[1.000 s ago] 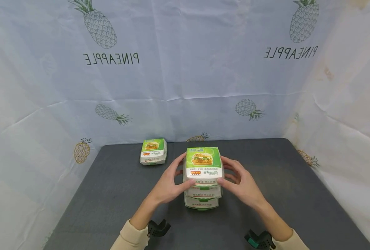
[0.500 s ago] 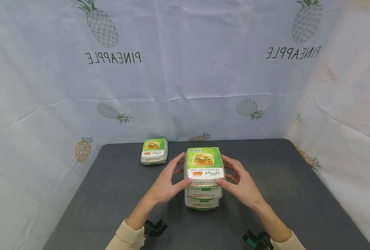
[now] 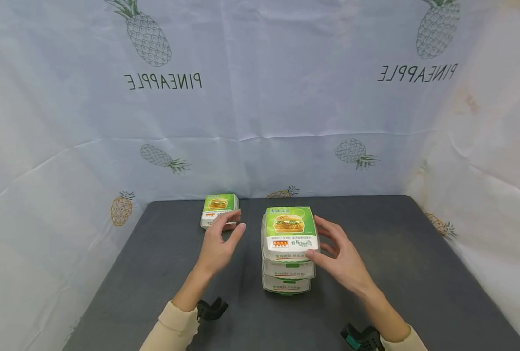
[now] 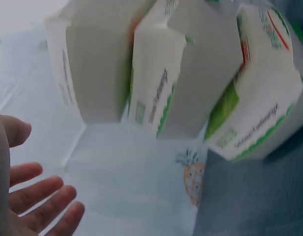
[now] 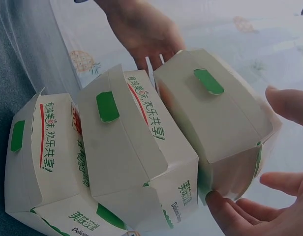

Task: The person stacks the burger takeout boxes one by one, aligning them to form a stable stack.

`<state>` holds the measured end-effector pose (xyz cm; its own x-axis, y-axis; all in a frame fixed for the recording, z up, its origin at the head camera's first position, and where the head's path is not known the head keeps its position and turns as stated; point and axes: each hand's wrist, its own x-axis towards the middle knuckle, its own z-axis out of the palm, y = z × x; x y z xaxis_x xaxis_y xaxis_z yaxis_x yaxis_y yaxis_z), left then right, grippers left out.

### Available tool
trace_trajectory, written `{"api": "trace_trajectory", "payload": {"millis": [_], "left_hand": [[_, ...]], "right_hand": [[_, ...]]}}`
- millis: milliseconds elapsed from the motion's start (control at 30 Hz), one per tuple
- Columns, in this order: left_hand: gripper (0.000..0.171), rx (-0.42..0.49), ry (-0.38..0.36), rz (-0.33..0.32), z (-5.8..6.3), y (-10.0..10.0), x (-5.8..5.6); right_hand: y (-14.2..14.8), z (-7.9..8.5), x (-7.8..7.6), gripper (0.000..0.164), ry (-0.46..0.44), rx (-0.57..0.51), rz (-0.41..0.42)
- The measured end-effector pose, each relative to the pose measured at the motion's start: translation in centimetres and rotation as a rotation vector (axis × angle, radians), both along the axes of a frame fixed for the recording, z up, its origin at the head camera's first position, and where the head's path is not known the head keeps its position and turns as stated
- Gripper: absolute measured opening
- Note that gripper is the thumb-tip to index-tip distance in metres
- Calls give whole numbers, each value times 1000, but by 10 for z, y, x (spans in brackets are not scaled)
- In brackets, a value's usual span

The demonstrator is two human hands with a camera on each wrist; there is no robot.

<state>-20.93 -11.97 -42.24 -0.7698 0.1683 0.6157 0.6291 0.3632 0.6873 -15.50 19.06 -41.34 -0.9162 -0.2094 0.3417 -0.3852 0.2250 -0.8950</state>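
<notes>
Three closed burger boxes stand stacked near the table's middle. The top box [image 3: 289, 226] has a green lid with a burger picture; beneath are the middle box [image 3: 289, 269] and bottom box [image 3: 287, 285]. My right hand [image 3: 346, 261] is at the right side of the top box; in the right wrist view a fingertip touches that box [image 5: 215, 108], with the thumb apart from it. My left hand [image 3: 217, 245] is off the stack, to its left, fingers loose and holding nothing. It partly covers another burger box [image 3: 220, 201] at the back left.
A dark grey table [image 3: 154, 273] bears the boxes. Behind it hangs a pale pineapple-print cloth [image 3: 260, 97], with more cloth at both sides. A black wrist device [image 3: 212, 308] sits on the left wrist, another device [image 3: 362, 337] on the right.
My left hand has left the stack and moved left, toward the single box at the back. The right hand has stayed by the top box. The camera view has shifted slightly.
</notes>
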Motion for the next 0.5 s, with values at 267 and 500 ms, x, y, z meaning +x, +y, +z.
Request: {"api": "trace_trajectory", "payload": {"millis": [267,500], "left_hand": [[30,-224,227,240,-17,-20,-28],[32,-355,248,337,-36,-37,-46]], "right_hand": [[0,1,0,75,8,4,-17],[0,1,1,74,2,11,-23]]}}
